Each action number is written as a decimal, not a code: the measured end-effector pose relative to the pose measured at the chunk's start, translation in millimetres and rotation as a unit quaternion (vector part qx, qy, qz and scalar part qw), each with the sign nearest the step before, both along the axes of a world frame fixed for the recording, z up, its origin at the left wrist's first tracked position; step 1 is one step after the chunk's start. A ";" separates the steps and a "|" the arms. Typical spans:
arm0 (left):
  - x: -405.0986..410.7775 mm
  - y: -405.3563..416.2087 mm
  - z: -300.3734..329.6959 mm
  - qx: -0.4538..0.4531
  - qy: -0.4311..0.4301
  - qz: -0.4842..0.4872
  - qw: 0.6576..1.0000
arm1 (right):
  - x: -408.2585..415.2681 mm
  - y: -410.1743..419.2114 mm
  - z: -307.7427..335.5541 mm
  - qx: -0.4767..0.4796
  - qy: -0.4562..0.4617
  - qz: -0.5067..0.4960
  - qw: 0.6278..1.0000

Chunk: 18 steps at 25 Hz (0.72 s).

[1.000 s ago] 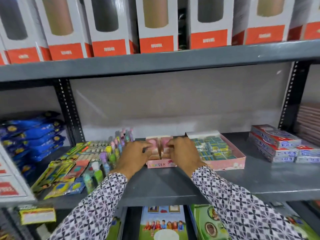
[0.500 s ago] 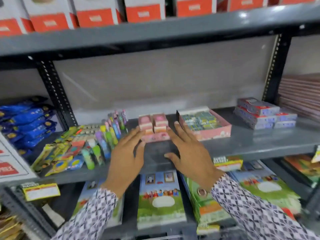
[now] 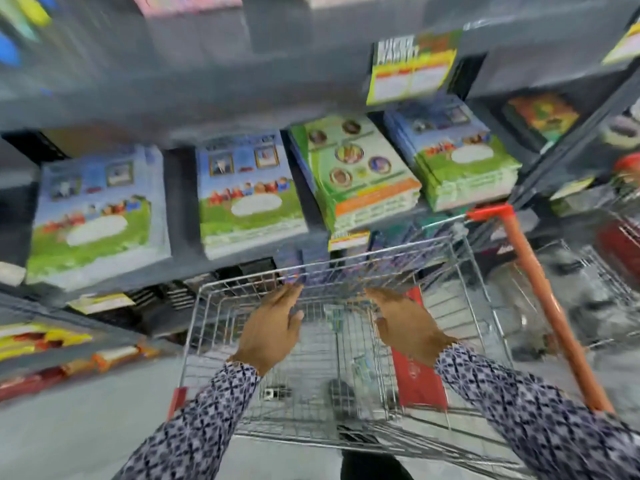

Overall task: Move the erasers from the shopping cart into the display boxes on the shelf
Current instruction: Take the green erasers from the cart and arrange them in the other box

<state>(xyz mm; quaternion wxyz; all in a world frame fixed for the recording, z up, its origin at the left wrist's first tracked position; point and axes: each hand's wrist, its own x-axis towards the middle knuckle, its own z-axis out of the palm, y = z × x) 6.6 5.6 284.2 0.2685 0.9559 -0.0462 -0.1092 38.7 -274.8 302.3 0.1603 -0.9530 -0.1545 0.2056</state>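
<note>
Nearest the lens, two patterned sleeves (image 3: 540,403) ran up from the bottom edge toward mid-frame. Left hand (image 3: 270,327) was spread wide, fingers loose, holding nothing, poised over the wire shopping cart (image 3: 346,268). Right hand (image 3: 408,327) was likewise spread and empty, palm turned inward, just right of centre; the two hands stood apart with a gap between them. Both hung inside the basket's outline (whether touching the wire, could not tell: heavy motion blur). Through the gap, low in the basket, a few small greenish packets (image 3: 334,318) lay on the mesh, possibly the erasers, too smeared to confirm. A flat red item (image 3: 415,379) lay in the basket at lower right of centre. The cart's orange handle bar (image 3: 550,306) ran diagonally down the right side of the frame. Beyond the cart, a grey shelf (image 3: 173,98) crossed the upper frame, and below it lay stacks of picture-cover books (image 3: 249,202), blue and green, left to centre, with a green stack (image 3: 356,168) right of them. A yellow-green price tag (image 3: 412,71) hung at upper right.
</note>
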 end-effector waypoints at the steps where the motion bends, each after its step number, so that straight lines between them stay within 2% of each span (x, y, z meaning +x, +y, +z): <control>1: -0.3 -6.7 -28.9 0.010 0.033 -0.014 0.999 | -0.6 -3.6 -30.8 -0.010 0.034 -0.010 0.999; 5: 14.7 -33.1 -126.7 0.017 0.094 -0.057 0.994 | -10.7 -2.2 -145.1 -0.050 0.125 -0.027 0.990; 9: 36.7 -57.0 -236.9 0.070 0.113 -0.134 0.982 | -33.5 6.7 -259.6 -0.088 0.201 0.077 0.973; 11: 46.1 -70.8 -286.2 0.122 0.093 -0.191 0.970 | -39.5 11.0 -300.5 -0.114 0.187 0.142 0.965; 13: 50.6 -81.9 -326.6 0.156 0.091 -0.226 0.957 | -48.0 16.5 -333.2 -0.129 0.178 0.157 0.963; 16: 33.8 -77.3 -356.1 0.195 0.088 -0.257 0.942 | -61.5 22.1 -351.5 -0.161 0.149 0.148 0.964; 18: 14.2 -60.9 -366.3 0.194 0.056 -0.255 0.945 | -69.0 23.4 -353.4 -0.157 0.111 0.150 0.970</control>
